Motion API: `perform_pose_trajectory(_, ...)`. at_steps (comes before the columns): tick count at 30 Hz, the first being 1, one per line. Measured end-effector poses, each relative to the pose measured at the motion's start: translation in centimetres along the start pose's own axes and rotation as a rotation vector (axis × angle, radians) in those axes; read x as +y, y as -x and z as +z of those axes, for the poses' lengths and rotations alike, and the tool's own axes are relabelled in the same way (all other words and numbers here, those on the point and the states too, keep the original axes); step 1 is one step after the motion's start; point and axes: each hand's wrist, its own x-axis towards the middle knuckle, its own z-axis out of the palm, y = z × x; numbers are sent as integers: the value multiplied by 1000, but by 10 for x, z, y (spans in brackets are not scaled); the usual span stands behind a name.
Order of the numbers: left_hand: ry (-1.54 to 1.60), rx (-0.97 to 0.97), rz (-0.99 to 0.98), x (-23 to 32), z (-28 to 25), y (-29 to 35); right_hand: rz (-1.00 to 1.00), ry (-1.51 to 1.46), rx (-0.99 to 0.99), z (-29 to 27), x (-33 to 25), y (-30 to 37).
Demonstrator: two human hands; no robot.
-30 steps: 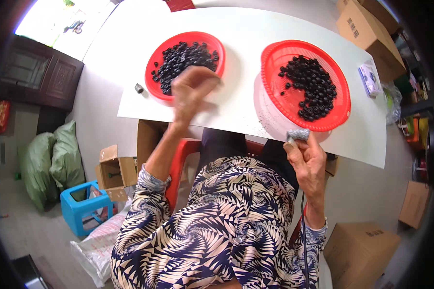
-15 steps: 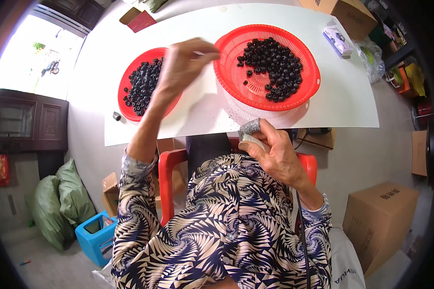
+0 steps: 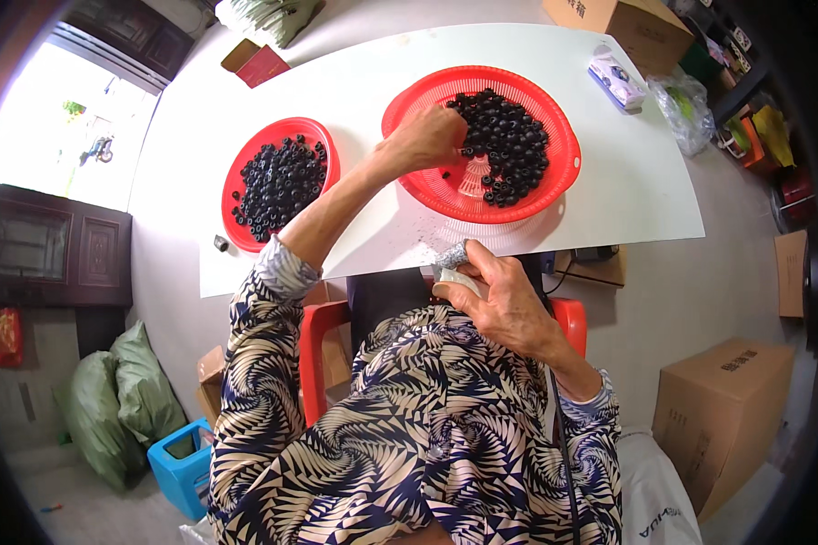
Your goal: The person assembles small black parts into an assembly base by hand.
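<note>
My left hand (image 3: 425, 139) reaches over the near-left rim of the large red slotted basket (image 3: 568, 177). Its fingers curl down at the edge of a heap of small black ring-like parts (image 3: 509, 145); the fingertips and anything between them are hidden. Close to the table's front edge, my right hand (image 3: 509, 304) is closed around a short object with a grey speckled, rough-looking end (image 3: 452, 258) and a pale white part (image 3: 459, 280). I cannot make out its kind. To the left, a smaller red basin (image 3: 329, 150) holds many more black parts (image 3: 282, 186).
The white table (image 3: 373, 82) bears a purple-and-white packet (image 3: 616, 82), a red box (image 3: 256, 65) at its far left edge, and a small dark cylinder (image 3: 221, 243). Dark specks lie before the basket. A blue stool (image 3: 180, 468), green sacks (image 3: 123, 400) and a carton (image 3: 720, 409) stand around.
My left hand has moved right and down, from between the two red containers into the large basket. My right hand keeps its hold near the table edge. The view has shifted slightly.
</note>
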Motion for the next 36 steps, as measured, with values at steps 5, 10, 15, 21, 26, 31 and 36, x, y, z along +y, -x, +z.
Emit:
perform_pose_trajectory(5, 871, 308, 4, 17, -21, 68, -15, -25, -6, 1, 2, -2)
perform_pose_trajectory(10, 1544, 297, -55, 37, -1, 139, 63, -55, -42, 9, 1, -5)
perform_pose_trajectory(15, 1790, 352, -136, 44, 23, 176, 47, -35, -51, 15, -3, -9)
perform_pose_trajectory(21, 1963, 390, -146, 44, 43, 196, 142, -76, -42, 19, -2, -12)
perform_pose_trajectory(26, 1888, 402, -209, 41, 40, 200, 178, -116, -40, 24, -3, -13)
perform_pose_trajectory(31, 1795, 499, -221, 39, 40, 203, 238, -129, -30, 22, -10, -14)
perform_pose_trajectory(36, 1784, 545, -184, 39, 39, 205, 196, -137, 3, 19, -18, -14)
